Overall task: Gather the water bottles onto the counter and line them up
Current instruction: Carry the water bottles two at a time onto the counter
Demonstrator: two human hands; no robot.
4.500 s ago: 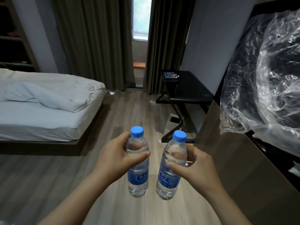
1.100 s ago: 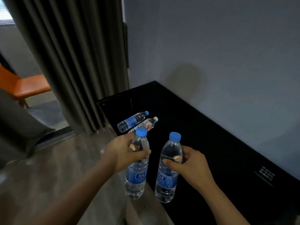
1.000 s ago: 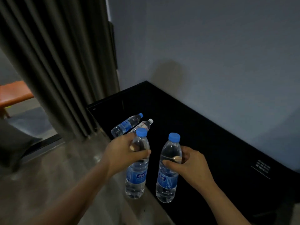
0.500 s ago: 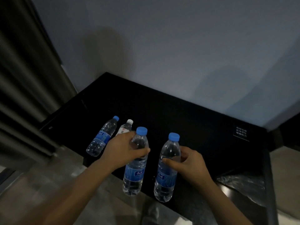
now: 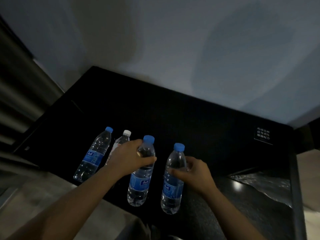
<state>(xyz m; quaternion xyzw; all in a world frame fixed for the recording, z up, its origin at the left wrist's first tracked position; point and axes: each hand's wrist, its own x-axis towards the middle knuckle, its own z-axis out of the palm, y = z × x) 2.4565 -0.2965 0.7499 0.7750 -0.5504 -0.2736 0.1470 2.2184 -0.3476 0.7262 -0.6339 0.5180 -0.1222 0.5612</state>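
A dark curtain [image 5: 17,87] hangs at the far left. Next to it is a black tabletop [image 5: 190,122] that sits against a gray wall [image 5: 173,40]. On the left part of the tabletop a blue-cap bottle [image 5: 91,156] lies on its side, with its cap pointing to the wall. Just beside it lies a white-cap bottle [image 5: 121,141], partly hidden behind the left hand [image 5: 128,158]. The left hand has a tight grip around the top part of the left bottle [image 5: 141,181], with its fingers and thumb curled round it just under the blue cap. This bottle is upright and leans a little. Near it, the right hand [image 5: 194,174] wraps its grip around the middle of the right bottle [image 5: 173,184], which is upright too. Both held bottles are over the near edge of the tabletop; I cannot tell if their bottoms touch it. Far right on the tabletop is a small sticker [image 5: 263,135] with white writing. Below it lies crinkly clear plastic [image 5: 259,186].
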